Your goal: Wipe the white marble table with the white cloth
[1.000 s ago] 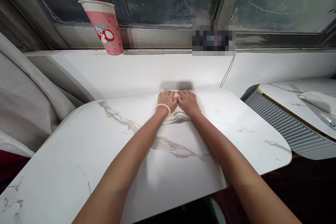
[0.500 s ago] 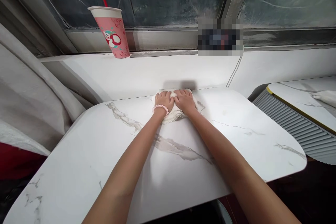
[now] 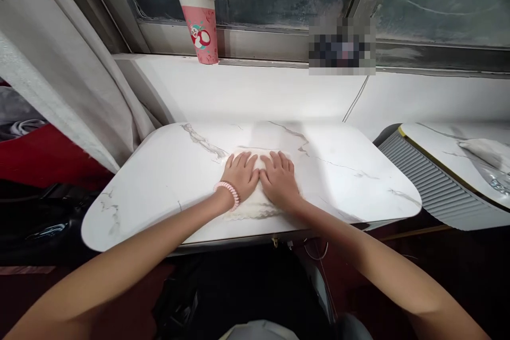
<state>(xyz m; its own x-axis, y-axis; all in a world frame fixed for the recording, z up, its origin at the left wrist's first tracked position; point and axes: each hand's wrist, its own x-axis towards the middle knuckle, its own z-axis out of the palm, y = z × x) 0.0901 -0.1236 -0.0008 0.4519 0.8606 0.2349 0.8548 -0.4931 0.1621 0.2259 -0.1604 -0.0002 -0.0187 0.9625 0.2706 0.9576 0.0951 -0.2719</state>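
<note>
A cream-white cloth (image 3: pixel 257 206) with a scalloped edge is spread on the white marble-patterned table (image 3: pixel 151 180). My left hand (image 3: pixel 240 174), with a pink coiled band at its wrist, lies flat on the cloth with the fingers apart. Beside it, my right hand (image 3: pixel 279 178) also presses flat on the cloth, its fingers stretched toward the window. The two thumbs nearly meet in the middle. Parts of the cloth are hidden under both palms.
On the window ledge stands a pink paper cup (image 3: pixel 202 32) with a red straw. A blurred-out item (image 3: pixel 341 47) sits farther right. A grey curtain (image 3: pixel 91 58) hangs at left. To the right is another marble-topped piece (image 3: pixel 442 141) with a ribbed side, bearing a white cloth (image 3: pixel 486 153).
Both hands have come back from the wall side toward the table's front edge, and the cloth has moved with them. The camera view has shifted too.
</note>
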